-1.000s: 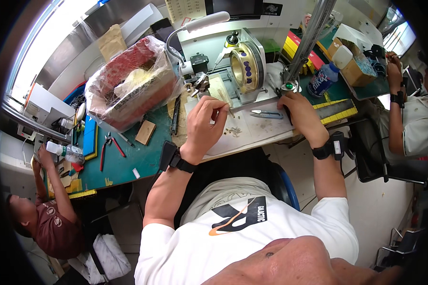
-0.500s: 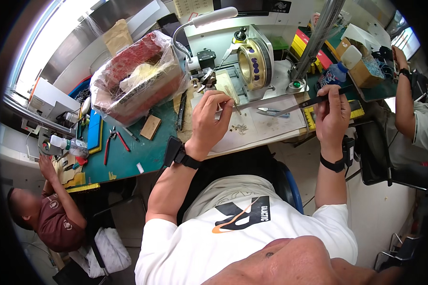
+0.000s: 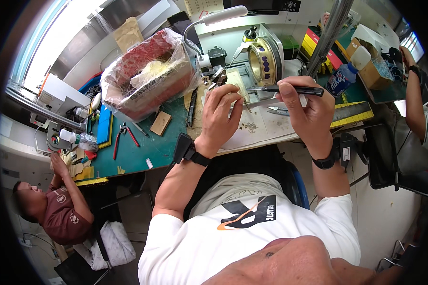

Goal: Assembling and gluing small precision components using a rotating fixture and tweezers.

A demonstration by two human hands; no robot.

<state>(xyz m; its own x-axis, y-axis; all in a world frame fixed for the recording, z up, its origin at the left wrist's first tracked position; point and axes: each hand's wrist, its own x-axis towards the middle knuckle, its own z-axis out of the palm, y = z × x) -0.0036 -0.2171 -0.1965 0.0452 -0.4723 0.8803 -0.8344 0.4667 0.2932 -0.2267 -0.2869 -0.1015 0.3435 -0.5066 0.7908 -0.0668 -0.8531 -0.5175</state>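
My left hand is closed, its thumb and fingers pinched around a thin brownish stick that points down over the work sheet. My right hand grips a slim black-handled tool with a narrow metal tip; the tip reaches left, close to the stick's upper part. Whether tip and stick touch, I cannot tell. Just behind stands a small bench machine with a gold-coloured wheel. Below the hands lies a pale sheet with small scraps on it. A pointed metal tool rests near my right hand.
To the left stand a plastic-lined box, a small wooden block and red-handled pliers. A blue bottle is at the right. A desk lamp arches over the machine. Other people sit at both sides.
My right hand has moved left and inward, bringing the tool's tip beside the stick; before, it was farther right. My left hand keeps its pinch. The whole view has shifted slightly.
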